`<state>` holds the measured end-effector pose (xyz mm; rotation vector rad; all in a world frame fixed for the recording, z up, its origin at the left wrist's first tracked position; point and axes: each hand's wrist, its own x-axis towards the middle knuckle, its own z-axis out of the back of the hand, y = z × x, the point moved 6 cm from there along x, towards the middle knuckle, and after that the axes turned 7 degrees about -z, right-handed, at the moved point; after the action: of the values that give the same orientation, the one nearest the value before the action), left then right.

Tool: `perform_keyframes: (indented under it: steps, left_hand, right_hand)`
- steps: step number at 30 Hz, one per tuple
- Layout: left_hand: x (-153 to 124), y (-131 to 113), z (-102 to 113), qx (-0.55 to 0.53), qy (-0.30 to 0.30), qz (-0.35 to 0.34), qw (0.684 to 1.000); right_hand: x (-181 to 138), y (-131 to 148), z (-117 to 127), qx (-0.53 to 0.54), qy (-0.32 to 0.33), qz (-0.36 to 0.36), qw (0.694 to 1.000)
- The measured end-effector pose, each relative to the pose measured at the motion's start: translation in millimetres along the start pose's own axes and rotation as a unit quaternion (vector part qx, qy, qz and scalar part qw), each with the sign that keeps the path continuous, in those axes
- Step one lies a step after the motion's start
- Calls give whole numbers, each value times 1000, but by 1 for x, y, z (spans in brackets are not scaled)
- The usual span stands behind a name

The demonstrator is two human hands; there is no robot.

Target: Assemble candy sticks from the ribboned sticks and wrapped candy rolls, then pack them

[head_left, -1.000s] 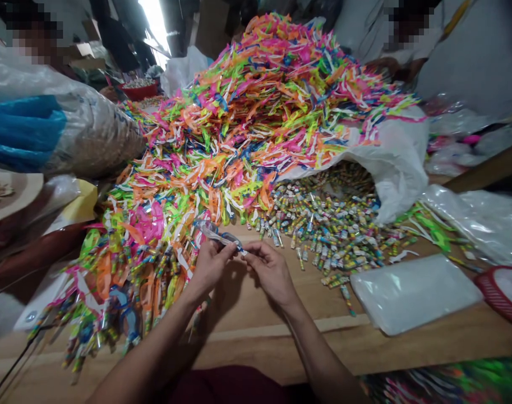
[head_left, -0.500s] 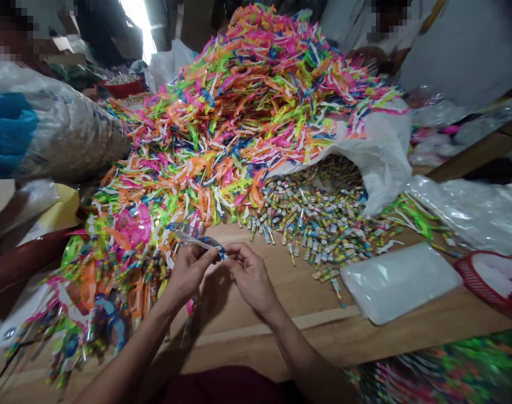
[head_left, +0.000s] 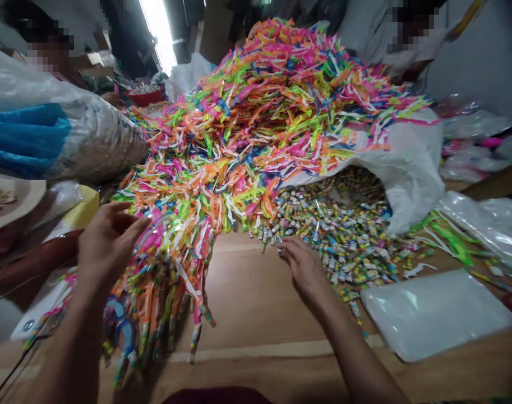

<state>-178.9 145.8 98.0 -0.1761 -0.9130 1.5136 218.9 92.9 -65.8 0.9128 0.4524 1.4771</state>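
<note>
My left hand (head_left: 108,241) is raised at the left, thumb and fingers apart with nothing seen between them. It is beside a heap of bright plastic strips with small patterned tubes (head_left: 194,336) at their ends. My right hand (head_left: 301,264) is at the near left edge of a pile of loose, small patterned tubes (head_left: 344,235). Its fingertips are pinched together on a small tube, mostly hidden by the fingers. A blue strip piece (head_left: 123,325) lies among the pieces below my left hand.
A tall mound of coloured plastic strips (head_left: 281,95) rises behind, partly on a white sack (head_left: 415,163). Clear plastic bags (head_left: 436,314) lie at right on the wooden table (head_left: 239,303). A stuffed sack (head_left: 104,134) stands left. Other people are at the back.
My hands have moved apart; the blue and white strip piece they held together is let go. The left went to the left heap, the right to the loose tubes. The view shifted.
</note>
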Motion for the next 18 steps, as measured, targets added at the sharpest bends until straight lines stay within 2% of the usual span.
perform_keyframes:
  steps: [1, 2, 4, 5, 6, 8, 10, 12, 16, 18]
  left_hand:
    - [3, -8, -17, -24, 19, -20, 999]
    - [4, -16, -41, -38, 63, -38, 997]
    - [4, -32, -103, 28, 207, -65, 976]
    - [5, -36, -131, 89, 260, -63, 959]
    - [8, -37, -154, 143, 293, -57, 944]
    - [16, -35, -187, 190, 317, -31, 928]
    - [21, -31, -207, 202, 334, -12, 920]
    - [19, -28, -218, 202, 354, -9, 913]
    - [6, -22, -226, 164, 382, -23, 909]
    - [4, -16, -226, 140, 374, -23, 917]
  right_hand:
    - [2, -8, -3, -32, 4, 16, 999]
    - [2, -13, -8, -56, 10, 28, 998]
    - [0, -17, -21, -84, 31, 47, 995]
    - [-2, -16, -26, -91, 42, 53, 994]
    - [-6, -14, -29, -95, 50, 58, 992]
    - [-14, -10, -30, -104, 55, 66, 991]
    - [-22, -6, -27, -118, 46, 71, 989]
    - [-28, -3, -25, -132, 44, 75, 987]
    - [-32, 1, -29, -141, 65, 77, 985]
    - [-32, 3, -33, -147, 67, 76, 984]
